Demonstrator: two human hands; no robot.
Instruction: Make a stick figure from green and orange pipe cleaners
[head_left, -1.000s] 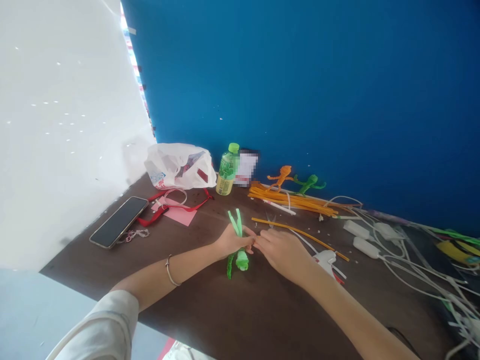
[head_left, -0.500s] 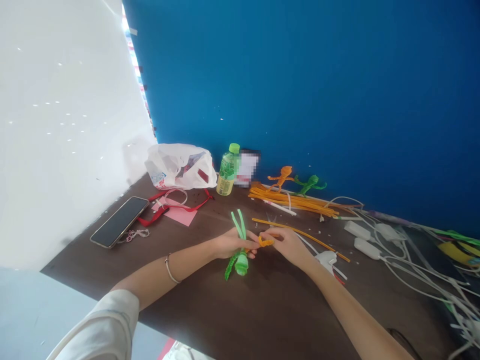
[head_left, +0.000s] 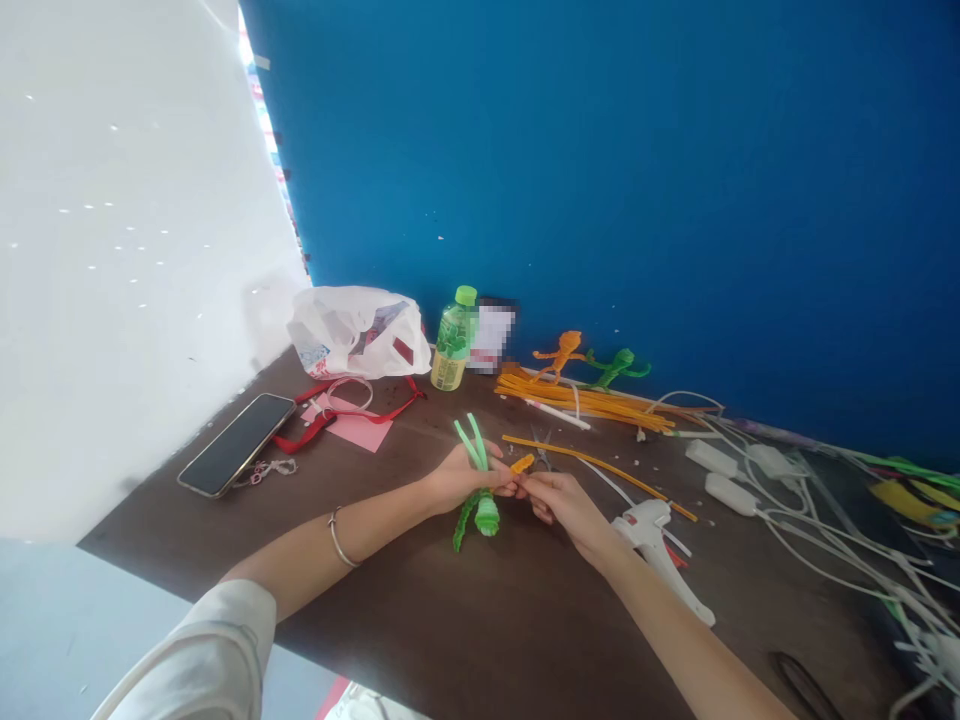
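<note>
The person's left hand [head_left: 461, 478] closes in a firm, narrow grip around the middle of a green pipe-cleaner figure [head_left: 487, 516], which sits at the centre of the view, just above the counter [head_left: 480, 640]. Two pale green strands rise from the hand towards 12 o'clock, while the fuzzy rounded body and a darker leg hang below it towards 6 o'clock. The right hand [head_left: 562, 505] comes in from 4 o'clock, its grip narrowed to a tight pinch on a short orange pipe-cleaner snippet [head_left: 523, 463]. The snippet sticks up at a slant towards 1 o'clock, and its lower end is hidden by the fingertips. The two hands meet at the fingertips, right beside the green figure, though the exact contact is too small to tell. Just beyond them at 1 o'clock lie small scissors [head_left: 541, 450] and a long orange stem [head_left: 592, 460]. A hot glue gun [head_left: 652, 550] rests near the right wrist at 4 o'clock. Farther off at 1 o'clock, a bundle of orange pipe cleaners [head_left: 581, 400] lies below a finished orange figure [head_left: 559, 355] and a green one [head_left: 619, 365]. A green-capped bottle [head_left: 454, 340] stands at 12 o'clock, and a phone [head_left: 236, 445] lies at 9 o'clock.
</note>
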